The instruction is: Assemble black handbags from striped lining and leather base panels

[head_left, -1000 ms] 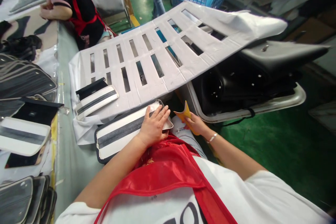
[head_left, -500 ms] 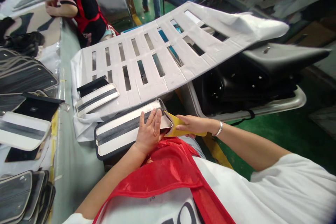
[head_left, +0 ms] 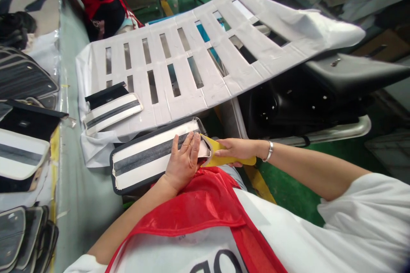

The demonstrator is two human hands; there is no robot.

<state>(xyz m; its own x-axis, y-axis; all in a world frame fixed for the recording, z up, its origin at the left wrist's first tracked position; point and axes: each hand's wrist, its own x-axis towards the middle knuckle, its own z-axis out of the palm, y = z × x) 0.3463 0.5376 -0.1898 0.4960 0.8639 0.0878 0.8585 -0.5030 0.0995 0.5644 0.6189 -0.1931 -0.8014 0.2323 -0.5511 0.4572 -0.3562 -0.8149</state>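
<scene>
Left hand (head_left: pixel 182 162) presses padded panel (head_left: pixel 150 155); right hand (head_left: pixel 235 149) grips yellow scraper (head_left: pixel 221 157).

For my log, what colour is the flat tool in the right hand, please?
The flat tool is yellow, best in head view.

Right hand (head_left: pixel 235 149) hides part of the yellow scraper (head_left: pixel 221 161); top edge crops the co-worker (head_left: pixel 96 2).

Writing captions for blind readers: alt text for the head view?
The left hand presses flat on a white-and-grey striped panel while the right hand holds a yellow scraper against its end. A slotted white sheet lies beyond.
</scene>
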